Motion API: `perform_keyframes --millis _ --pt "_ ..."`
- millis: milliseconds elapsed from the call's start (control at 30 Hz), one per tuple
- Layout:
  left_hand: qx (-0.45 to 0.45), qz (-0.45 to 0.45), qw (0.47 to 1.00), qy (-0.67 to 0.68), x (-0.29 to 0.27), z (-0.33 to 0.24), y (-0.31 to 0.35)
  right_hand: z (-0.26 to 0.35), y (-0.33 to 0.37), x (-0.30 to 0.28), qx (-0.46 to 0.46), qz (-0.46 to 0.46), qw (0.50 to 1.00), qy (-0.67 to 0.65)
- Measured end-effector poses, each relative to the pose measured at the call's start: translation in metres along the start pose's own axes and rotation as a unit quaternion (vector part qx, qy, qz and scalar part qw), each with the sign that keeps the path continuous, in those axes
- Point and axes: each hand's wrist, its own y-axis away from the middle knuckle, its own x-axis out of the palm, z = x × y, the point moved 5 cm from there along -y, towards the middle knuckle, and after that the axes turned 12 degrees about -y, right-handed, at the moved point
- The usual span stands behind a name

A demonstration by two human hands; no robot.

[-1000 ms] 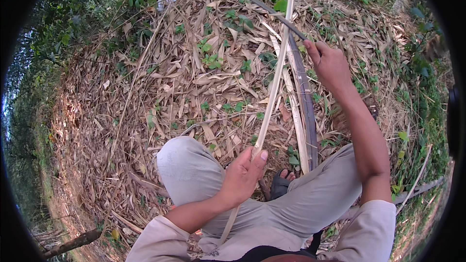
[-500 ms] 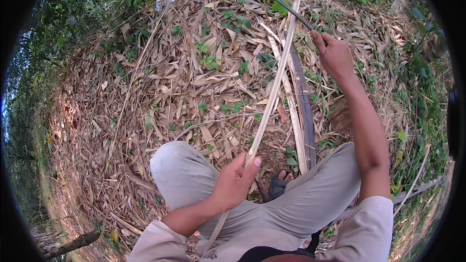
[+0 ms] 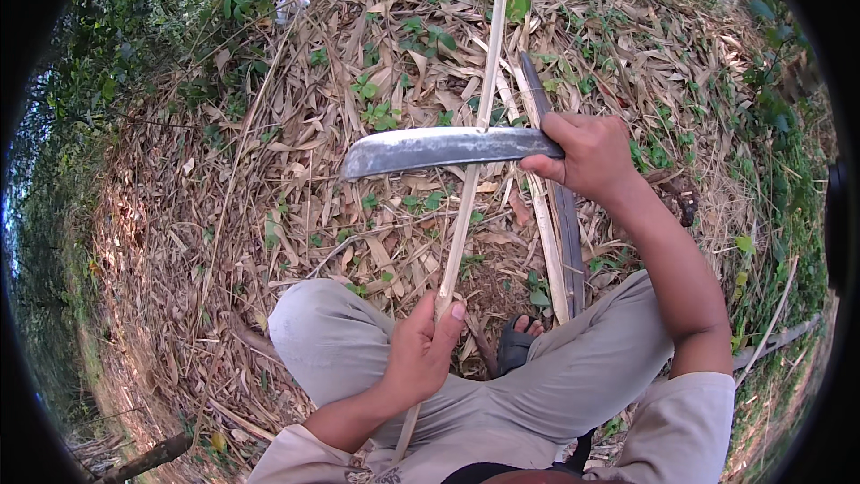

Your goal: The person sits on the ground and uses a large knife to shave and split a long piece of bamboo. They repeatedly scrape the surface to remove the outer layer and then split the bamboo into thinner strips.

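My left hand (image 3: pixel 421 345) is closed around a long pale split strip (image 3: pixel 470 188), bamboo or wood by its look. The strip runs from my lap up past the far edge of the leaf litter. In my right hand (image 3: pixel 587 152) is a machete (image 3: pixel 430 151), its handle hidden by my fingers. The broad grey blade lies crosswise over the strip, tip toward the left; whether it touches the strip I cannot tell. Beneath, on the ground to the right, rest another pale strip (image 3: pixel 548 251) and a dark, flat length (image 3: pixel 568 233) side by side.
Dry leaves (image 3: pixel 269 170) and small green plants cover the ground ahead. My bent knees (image 3: pixel 313 323) stand on both sides, with a sandalled foot (image 3: pixel 517 345) between them. A thin branch (image 3: pixel 779 342) lies at the right, a thicker stick (image 3: pixel 148 459) at lower left.
My right hand has come down and nearer, turning the machete from edge-on and pointing away to flat across the strip. The strip's far end has swung left; my left hand has shifted slightly left.
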Motion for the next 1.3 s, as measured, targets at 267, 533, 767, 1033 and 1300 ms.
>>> perform_keyframes --millis 267,533,767,1033,1300 --pt "0.004 0.024 0.999 -0.034 0.001 0.002 0.004 -0.055 -0.027 -0.029 0.246 -0.003 0.967 -0.059" --pt "-0.009 -0.037 0.998 0.054 -0.013 0.004 -0.014 0.096 0.006 0.038 -0.087 0.118 0.982 -0.122" --pt "0.015 -0.044 0.999 0.017 -0.013 0.002 -0.007 0.094 -0.006 0.024 -0.152 0.054 0.984 -0.079" --pt "0.058 -0.049 0.997 0.016 -0.021 -0.008 -0.010 0.069 -0.020 0.011 -0.075 -0.008 0.997 -0.005" --pt "0.029 0.025 0.999 -0.016 -0.008 0.011 0.011 -0.019 -0.012 -0.010 0.190 0.012 0.981 0.037"
